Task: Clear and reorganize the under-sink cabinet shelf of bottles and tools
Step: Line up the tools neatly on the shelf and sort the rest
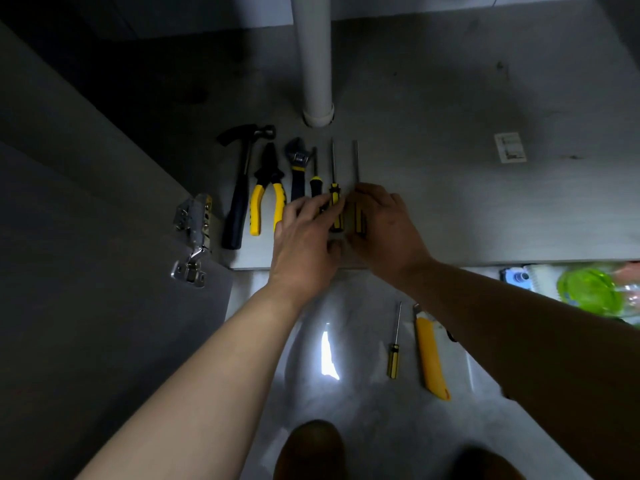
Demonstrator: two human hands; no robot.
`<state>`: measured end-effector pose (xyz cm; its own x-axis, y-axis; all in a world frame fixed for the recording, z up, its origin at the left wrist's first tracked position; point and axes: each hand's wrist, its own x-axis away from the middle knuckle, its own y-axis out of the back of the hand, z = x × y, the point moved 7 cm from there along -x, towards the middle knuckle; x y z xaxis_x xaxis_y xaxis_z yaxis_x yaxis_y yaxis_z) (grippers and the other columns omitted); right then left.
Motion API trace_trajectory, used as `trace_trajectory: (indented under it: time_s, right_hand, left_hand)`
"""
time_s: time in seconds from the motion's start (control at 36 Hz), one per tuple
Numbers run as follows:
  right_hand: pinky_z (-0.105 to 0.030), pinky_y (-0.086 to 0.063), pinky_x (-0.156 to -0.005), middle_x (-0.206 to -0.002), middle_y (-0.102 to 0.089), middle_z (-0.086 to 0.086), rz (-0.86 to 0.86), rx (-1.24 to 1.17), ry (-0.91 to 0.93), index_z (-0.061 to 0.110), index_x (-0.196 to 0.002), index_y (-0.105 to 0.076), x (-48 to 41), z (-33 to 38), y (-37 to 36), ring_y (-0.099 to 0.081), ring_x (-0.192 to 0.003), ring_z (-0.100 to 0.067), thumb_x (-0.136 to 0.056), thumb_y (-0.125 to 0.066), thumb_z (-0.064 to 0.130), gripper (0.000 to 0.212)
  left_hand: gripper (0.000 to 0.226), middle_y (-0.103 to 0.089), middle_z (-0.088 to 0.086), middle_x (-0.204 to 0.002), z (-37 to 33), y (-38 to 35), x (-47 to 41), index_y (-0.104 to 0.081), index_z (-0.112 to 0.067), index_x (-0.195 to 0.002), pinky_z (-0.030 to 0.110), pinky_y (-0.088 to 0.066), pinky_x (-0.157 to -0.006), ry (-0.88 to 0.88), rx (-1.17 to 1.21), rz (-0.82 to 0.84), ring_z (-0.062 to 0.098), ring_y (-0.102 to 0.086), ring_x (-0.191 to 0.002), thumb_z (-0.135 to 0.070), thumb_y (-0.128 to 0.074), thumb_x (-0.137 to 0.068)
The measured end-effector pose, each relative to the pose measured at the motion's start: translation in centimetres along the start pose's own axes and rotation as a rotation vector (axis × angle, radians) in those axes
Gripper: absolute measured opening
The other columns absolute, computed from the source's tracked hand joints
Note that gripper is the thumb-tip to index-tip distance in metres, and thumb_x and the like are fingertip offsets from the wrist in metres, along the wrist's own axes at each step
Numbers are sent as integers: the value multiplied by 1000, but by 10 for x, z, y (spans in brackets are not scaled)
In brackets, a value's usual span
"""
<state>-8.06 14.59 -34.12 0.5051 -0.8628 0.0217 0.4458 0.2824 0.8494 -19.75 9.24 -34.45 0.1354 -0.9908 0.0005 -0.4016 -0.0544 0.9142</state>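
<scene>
At the front edge of the shelf (485, 220), the left grip (304, 244) rests flat-fingered on the middle screwdriver (335, 202), the right grip (388, 230) pinches the rightmost screwdriver (356, 161), both shafts pointing rearward.

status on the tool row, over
Left hand resting on striped screwdriver, right hand pinching end screwdriver. Hammer, pliers, wrench lined up on shelf. Small screwdriver, knife on floor.

Hammer (242, 188), pliers (267, 188), wrench (297, 164), three screwdrivers (334, 195) in a row at the shelf (485, 216) front edge, left hand (304, 244) and right hand (384, 230) touching the screwdriver handles
</scene>
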Motion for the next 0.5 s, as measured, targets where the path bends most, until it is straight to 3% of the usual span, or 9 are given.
trace_trajectory:
  time_s: [0.19,0.5]
  right_hand:
    - [-23,-24,-108,-154,-38,-9,33,39,39,5,-144,-47,2,1,0,-42,-132,-32,-83,-65,7,63]
    - [-33,-34,-107,-154,-40,-9,39,-28,99,8,-147,-44,13,-3,7,-46,-125,-34,-82,-66,11,69]
  left_hand:
    - [63,-48,-12,-149,1,2,2,-48,-33,-148,37,-36,-103,-10,-64,-68,23,-33,-138,-17,-64,-89]
    - [57,-57,-9,-137,-3,7,6,-57,-30,-142,35,-35,-96,-21,-117,-152,26,-38,-128,-15,-66,-88]
